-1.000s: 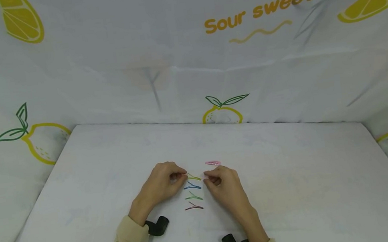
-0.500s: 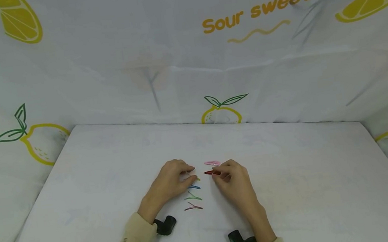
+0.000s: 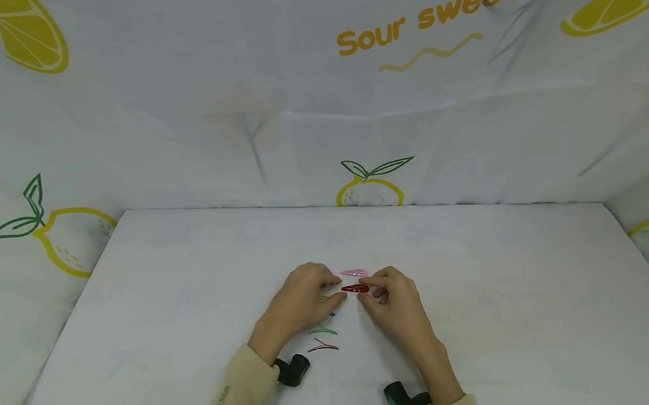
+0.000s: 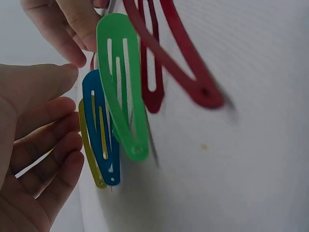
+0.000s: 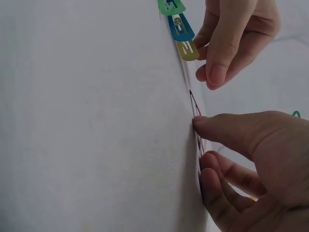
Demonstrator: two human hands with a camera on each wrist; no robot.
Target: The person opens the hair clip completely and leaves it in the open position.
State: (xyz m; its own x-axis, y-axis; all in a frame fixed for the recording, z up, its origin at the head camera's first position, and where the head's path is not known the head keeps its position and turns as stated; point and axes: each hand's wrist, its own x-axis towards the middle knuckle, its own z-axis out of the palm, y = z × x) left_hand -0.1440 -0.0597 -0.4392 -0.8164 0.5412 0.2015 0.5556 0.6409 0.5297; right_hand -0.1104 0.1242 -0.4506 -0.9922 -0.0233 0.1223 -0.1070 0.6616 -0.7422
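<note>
In the head view my right hand point(image 3: 397, 308) pinches the wide end of a red snap hair clip point(image 3: 355, 288) between thumb and fingers, low over the white table. My left hand point(image 3: 304, 296) is at the clip's narrow end, thumb and fingers spread apart, holding nothing. A pink hair clip point(image 3: 355, 272) lies just beyond. Beneath and below my left hand, a column of bent-open clips runs toward me: yellow point(image 5: 192, 57), blue point(image 4: 93, 81), green point(image 4: 116, 26) and dark red point(image 4: 207, 95). My left hand covers most of the yellow and blue ones in the head view.
The white tabletop point(image 3: 513, 301) stretches to both sides of the hands. A lemon-printed cloth point(image 3: 294, 152) rises behind its far edge. Black wrist-worn devices point(image 3: 293, 370) sit below both hands near the sleeves.
My left hand has moved right from beside the yellow clip to the red clip's narrow end. My right hand has shifted slightly right, and the red clip has come into view at its fingertips.
</note>
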